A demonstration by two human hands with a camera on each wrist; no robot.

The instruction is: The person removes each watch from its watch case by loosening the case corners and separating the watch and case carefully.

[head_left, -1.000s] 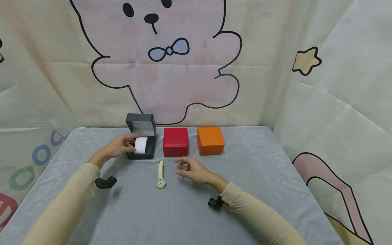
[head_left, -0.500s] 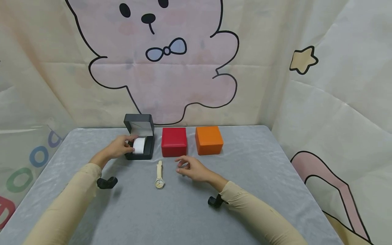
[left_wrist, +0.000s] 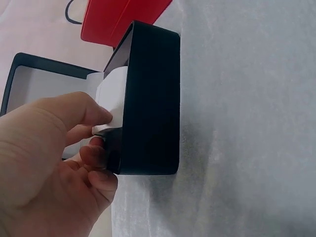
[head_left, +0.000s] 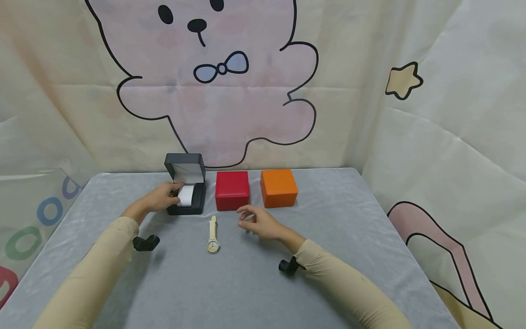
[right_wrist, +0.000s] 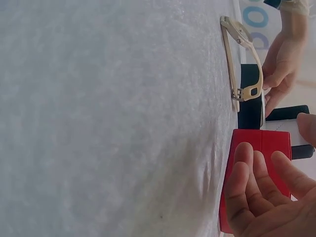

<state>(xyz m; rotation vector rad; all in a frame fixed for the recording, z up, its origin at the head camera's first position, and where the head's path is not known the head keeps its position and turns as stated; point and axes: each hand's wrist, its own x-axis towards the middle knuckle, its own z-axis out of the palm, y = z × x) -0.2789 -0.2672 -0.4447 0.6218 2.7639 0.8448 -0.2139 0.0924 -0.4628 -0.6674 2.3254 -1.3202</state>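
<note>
A black watch box (head_left: 198,201) stands at the back left with its lid up. Inside it sits a white watch cushion (head_left: 186,195). My left hand (head_left: 161,196) pinches the cushion's left end; in the left wrist view the thumb lies against the white cushion (left_wrist: 114,91) and the other fingers reach into the box at its side. A cream wristwatch (head_left: 213,237) lies on the cloth between the hands, buckle end away from me. My right hand (head_left: 263,222) hovers to the right of the watch with loosely bent fingers, holding nothing, in front of the red box (head_left: 232,192).
An orange box (head_left: 279,188), lid down, stands right of the red one, both along the table's back edge. Grey cloth covers the table (head_left: 230,292). A printed curtain (head_left: 246,109) hangs right behind, and more curtain hangs at the sides.
The head view has turned slightly, so the things appear a little further left. Both hands keep nearly the same pose, and the box, cushion and watch stay in place.
</note>
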